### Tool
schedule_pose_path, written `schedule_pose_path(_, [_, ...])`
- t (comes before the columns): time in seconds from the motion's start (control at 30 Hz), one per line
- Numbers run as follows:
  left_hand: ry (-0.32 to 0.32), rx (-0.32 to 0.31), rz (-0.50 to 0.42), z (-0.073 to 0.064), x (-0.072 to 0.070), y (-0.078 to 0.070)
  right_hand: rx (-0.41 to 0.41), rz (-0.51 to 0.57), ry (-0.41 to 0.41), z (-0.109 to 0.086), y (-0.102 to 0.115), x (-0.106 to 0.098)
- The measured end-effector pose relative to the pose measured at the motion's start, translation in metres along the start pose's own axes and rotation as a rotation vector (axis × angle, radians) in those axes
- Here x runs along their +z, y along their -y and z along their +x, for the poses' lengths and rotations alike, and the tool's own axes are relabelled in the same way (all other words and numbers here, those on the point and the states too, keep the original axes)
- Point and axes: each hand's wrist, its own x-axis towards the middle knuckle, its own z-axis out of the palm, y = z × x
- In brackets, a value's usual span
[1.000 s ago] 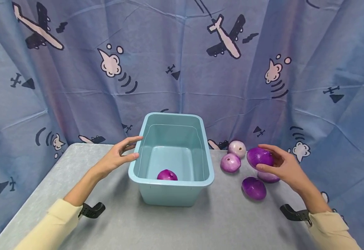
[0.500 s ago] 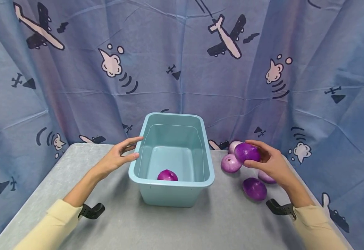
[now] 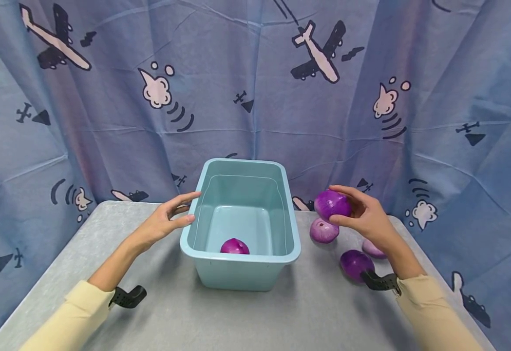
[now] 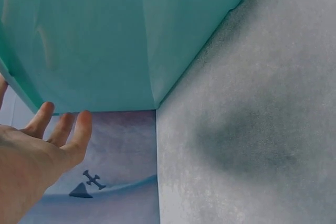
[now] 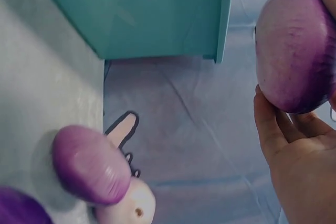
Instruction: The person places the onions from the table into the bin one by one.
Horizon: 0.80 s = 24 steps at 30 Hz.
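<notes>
Purple onion [image 3: 331, 205] in the right hand [image 3: 365, 218], held up to the right of the blue tub [image 3: 239, 274].
Over the last second the purple onion has travelled leftward toward the tub, and in the head view it now covers the white onion [image 5: 126, 206]; the left hand [image 3: 166, 218] and the tub keep their places. The right forearm [image 3: 405, 261] slants in from the tub's near right, the left forearm [image 3: 117, 263] from its near left. Right-hand fingers and thumb are clamped round the purple onion, clear of the worktop [image 3: 308, 312]; the left hand lies at the tub's left rim, fingers spread apart, fingertips touching it. Another onion [image 3: 235, 246] sits inside the tub, by its near wall. Right of the tub, a pink onion [image 3: 324, 230], a dark onion [image 3: 356, 263] and a pale purple onion [image 3: 372, 248] lie on the worktop.
</notes>
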Motion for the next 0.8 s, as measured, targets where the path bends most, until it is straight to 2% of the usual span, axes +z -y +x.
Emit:
schedule_pose_path(0.27, [0.002,0.003,-0.003,0.0,0.0,-0.001,-0.01,0.033,0.007,0.016,0.015,0.013])
schedule_pose_path(0.53, [0.004,0.003,-0.007,0.0,0.0,0.0,-0.08,0.14,0.05,0.033,0.026,0.028])
schedule_pose_path(0.8, [0.001,-0.006,0.0,-0.001,0.0,-0.002,-0.104,0.199,0.086,0.048,0.037,0.045])
